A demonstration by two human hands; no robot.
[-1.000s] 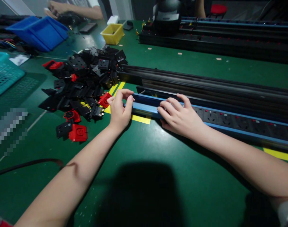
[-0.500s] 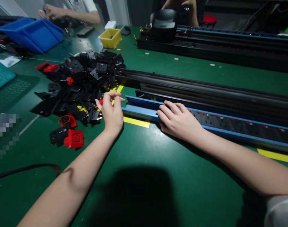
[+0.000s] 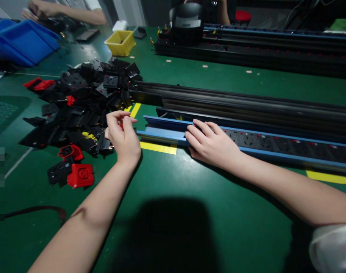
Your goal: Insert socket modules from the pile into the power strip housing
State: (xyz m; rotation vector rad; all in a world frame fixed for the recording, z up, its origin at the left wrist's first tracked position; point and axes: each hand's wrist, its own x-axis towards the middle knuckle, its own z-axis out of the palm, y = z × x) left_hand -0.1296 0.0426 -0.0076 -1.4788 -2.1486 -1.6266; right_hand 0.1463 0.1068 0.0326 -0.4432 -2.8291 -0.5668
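Note:
My left hand (image 3: 123, 138) is curled above the table beside the left end of the blue rail (image 3: 164, 132). A bit of red shows between its fingers and thumb; what it holds is mostly hidden. Over the rail lies my right hand (image 3: 211, 144), its fingers across the top and its thumb at the near side. Black socket modules (image 3: 265, 141) with small red marks sit in the rail to the right of that hand. The rail's left part shows a bare blue channel. A heap of black modules (image 3: 84, 110) with some red ones lies left of my left hand.
Black rails (image 3: 232, 98) lie behind the blue one. A red module (image 3: 82, 175) sits at the heap's near side. Farther back are a yellow bin (image 3: 120, 43), blue bins (image 3: 27, 43) and more long rails (image 3: 246, 57). Other people's arms (image 3: 76, 14) show across the table.
The view has shifted, so the heap and bins appear farther left. My left hand has moved slightly left from the rail's end, its fingers more curled. My right hand stays on the rail.

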